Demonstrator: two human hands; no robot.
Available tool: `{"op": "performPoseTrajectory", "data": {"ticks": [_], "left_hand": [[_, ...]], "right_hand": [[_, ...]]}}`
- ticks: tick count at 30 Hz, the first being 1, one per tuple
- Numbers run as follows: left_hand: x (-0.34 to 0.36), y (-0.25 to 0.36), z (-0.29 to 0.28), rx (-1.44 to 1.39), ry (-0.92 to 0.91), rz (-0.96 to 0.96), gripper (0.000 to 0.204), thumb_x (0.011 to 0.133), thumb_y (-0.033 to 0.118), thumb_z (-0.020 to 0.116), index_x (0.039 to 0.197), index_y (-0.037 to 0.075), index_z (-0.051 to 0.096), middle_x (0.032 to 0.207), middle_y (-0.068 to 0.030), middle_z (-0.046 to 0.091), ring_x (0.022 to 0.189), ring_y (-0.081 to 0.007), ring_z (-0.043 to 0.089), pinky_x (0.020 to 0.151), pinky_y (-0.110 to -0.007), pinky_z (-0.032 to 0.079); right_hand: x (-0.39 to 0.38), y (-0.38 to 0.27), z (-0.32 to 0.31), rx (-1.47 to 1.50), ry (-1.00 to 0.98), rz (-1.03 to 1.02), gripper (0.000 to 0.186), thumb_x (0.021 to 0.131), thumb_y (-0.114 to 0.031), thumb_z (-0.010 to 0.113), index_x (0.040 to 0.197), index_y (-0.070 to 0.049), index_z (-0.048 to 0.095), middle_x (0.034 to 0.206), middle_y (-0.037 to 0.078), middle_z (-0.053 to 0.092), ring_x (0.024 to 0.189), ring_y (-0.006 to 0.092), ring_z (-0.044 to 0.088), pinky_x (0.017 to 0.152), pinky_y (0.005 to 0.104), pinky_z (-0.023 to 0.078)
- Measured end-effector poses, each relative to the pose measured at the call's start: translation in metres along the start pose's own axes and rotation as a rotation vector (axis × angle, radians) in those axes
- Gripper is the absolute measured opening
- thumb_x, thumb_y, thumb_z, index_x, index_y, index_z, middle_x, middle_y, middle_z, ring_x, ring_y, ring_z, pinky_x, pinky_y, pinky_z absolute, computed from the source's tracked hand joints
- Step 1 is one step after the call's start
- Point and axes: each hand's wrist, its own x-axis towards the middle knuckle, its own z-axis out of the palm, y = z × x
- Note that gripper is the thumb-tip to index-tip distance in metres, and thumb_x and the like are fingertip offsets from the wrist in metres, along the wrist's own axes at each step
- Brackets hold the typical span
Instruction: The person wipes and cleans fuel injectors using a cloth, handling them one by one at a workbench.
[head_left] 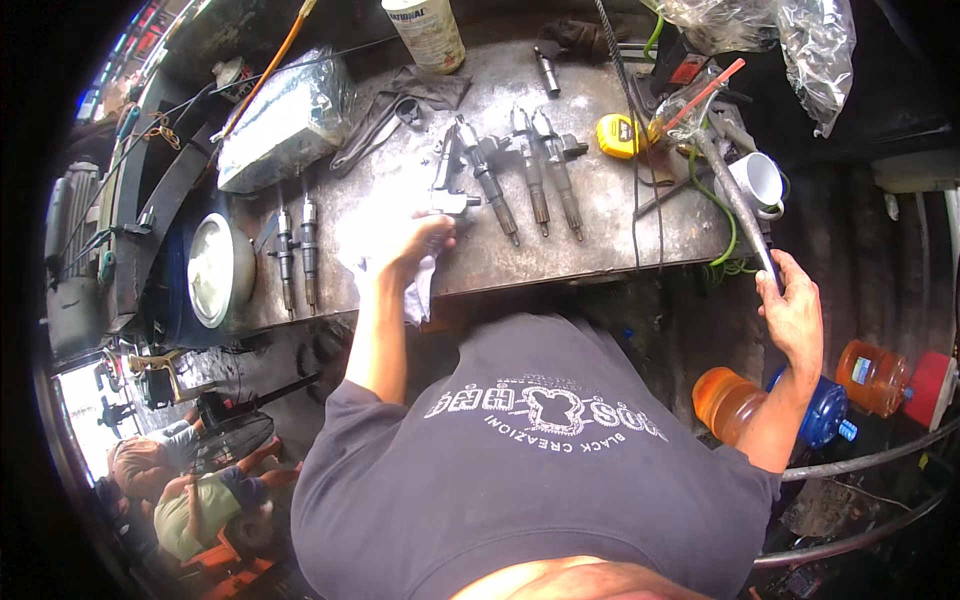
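Note:
My left hand (420, 240) is closed on a metal injector (457, 203) and a white cloth (418, 290); glare hides part of them. Just right of it several dark injectors (488, 180) lie side by side on the steel bench top (600, 220), and two more (290, 250) lie at the left. A small steel cylinder (548, 72) lies further back. At the bench's right edge my right hand (795, 310) is wrapped round the near end of a long grey rod (735, 195), which slants back past a white mug (750, 180).
A steel bowl (220, 270), wrapped box (275, 130), dark rag (370, 130) and bucket (425, 35) surround the work. Yellow tape measure (618, 135) and green cord (725, 240) lie right. Water jugs (725, 400) stand below. Other people (200, 500) are low at lower left.

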Motion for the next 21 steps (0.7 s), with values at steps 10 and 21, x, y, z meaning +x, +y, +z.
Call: {"op": "performPoseTrajectory", "data": {"ticks": [10,21], "left_hand": [[-0.016,0.009,-0.005,-0.942,-0.263,-0.046,0.033,0.075,0.005,0.06,0.105,-0.005,0.053,0.086,-0.0148,0.06,0.076,-0.0242,0.062,0.068,-0.035,0.052],[0.04,0.116,0.037,-1.076,-0.385,0.175,0.039,0.069,-0.002,0.062,0.106,-0.004,0.049,0.076,-0.0089,0.056,0.058,-0.0164,0.054,0.052,-0.029,0.046]], "right_hand": [[-0.003,-0.029,-0.016,0.112,-0.24,0.246,0.04,0.083,-0.014,0.054,0.119,0.003,0.046,0.083,0.024,0.062,0.079,0.0378,0.063,0.07,0.0437,0.047],[-0.004,-0.025,0.006,-0.143,-0.016,0.129,0.027,0.079,-0.021,0.059,0.092,0.003,0.056,0.087,0.027,0.06,0.088,0.0414,0.058,0.077,0.0441,0.045]]}}
